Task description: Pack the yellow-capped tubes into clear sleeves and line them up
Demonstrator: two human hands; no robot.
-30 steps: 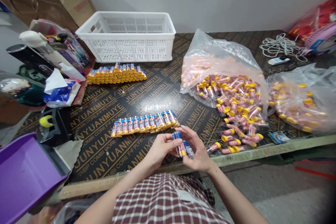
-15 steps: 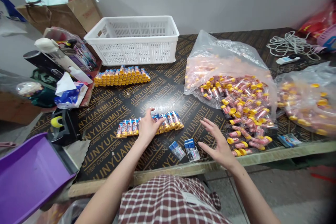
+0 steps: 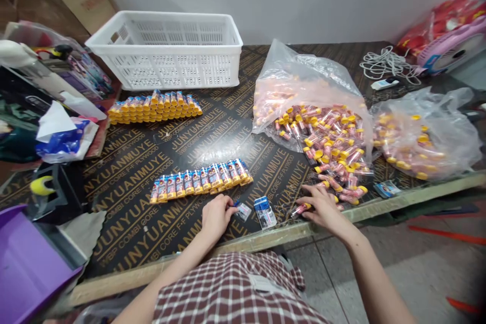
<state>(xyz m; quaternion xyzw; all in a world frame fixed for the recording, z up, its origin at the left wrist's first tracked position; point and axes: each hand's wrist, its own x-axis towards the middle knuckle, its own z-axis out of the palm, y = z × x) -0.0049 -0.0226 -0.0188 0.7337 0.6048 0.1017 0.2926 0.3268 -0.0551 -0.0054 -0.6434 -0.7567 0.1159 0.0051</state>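
Observation:
Near the table's front edge, my left hand [image 3: 217, 216] pinches the corner of a small blue-and-clear printed wrapper [image 3: 243, 211]. A little stack of the same wrappers [image 3: 265, 212] lies just to its right. My right hand [image 3: 322, 208] is at the near edge of the loose pile, its thumb and fingers closed around the yellow cap of a small clear tube with pink contents [image 3: 299, 211]. More yellow-capped tubes [image 3: 334, 147] spill out of a clear plastic bag [image 3: 281, 71]. Beyond my left hand lies a row of blue-wrapped tubes [image 3: 201, 179] with yellow caps toward me.
A stacked block of wrapped tubes [image 3: 155, 107] sits before a white plastic basket [image 3: 167, 66]. At right are another bag of tubes [image 3: 425, 136], a coiled white cable [image 3: 391, 66] and a pink fan [image 3: 451, 50]. A tape dispenser [image 3: 53, 192] and purple dustpan [image 3: 34, 263] are at left.
My left hand has left the row of wrapped tubes and come down to a wrapper, now pinched. My right hand has moved right to a loose tube. The view has shifted right.

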